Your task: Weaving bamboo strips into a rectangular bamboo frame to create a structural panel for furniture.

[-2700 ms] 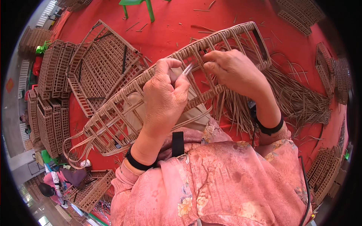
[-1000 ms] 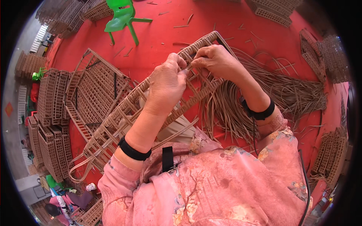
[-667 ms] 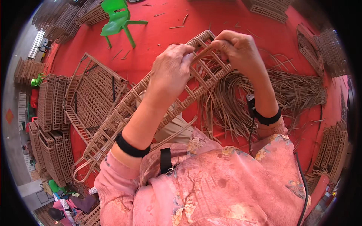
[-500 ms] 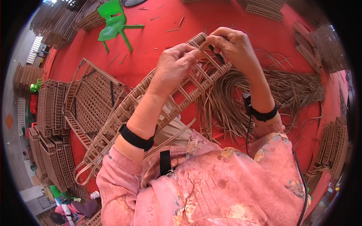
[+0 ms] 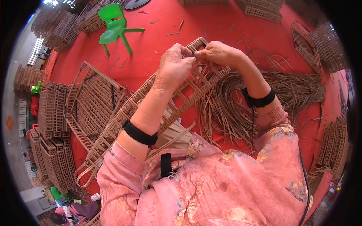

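Observation:
A long, narrow brown woven basket piece (image 5: 184, 107) slants across my lap, from the lower left to its rounded end beyond my hands. At that far end my left hand (image 5: 175, 64) is closed, thumb and fingers pinched on a thin brown weaving strip that is mostly hidden. Facing it, my right hand (image 5: 218, 54) is closed too, its fingertips pinching at the same spot and nearly touching the left ones. Both hands rest close over the openwork bars. Loose strip ends form a loop (image 5: 86, 179) at the near left end of the piece.
A heap of loose brown strips (image 5: 233, 109) lies on the red floor to the right. A woven basket (image 5: 94, 101) with dark bars leans at left, beside stacked panels (image 5: 52, 109). A green chair (image 5: 113, 28) stands at the far left. Another person (image 5: 71, 213) is at lower left.
My right hand has come down and in toward the left, its fingers bending closer. The brown strip that showed between my hands is now mostly covered. My left hand has shifted slightly.

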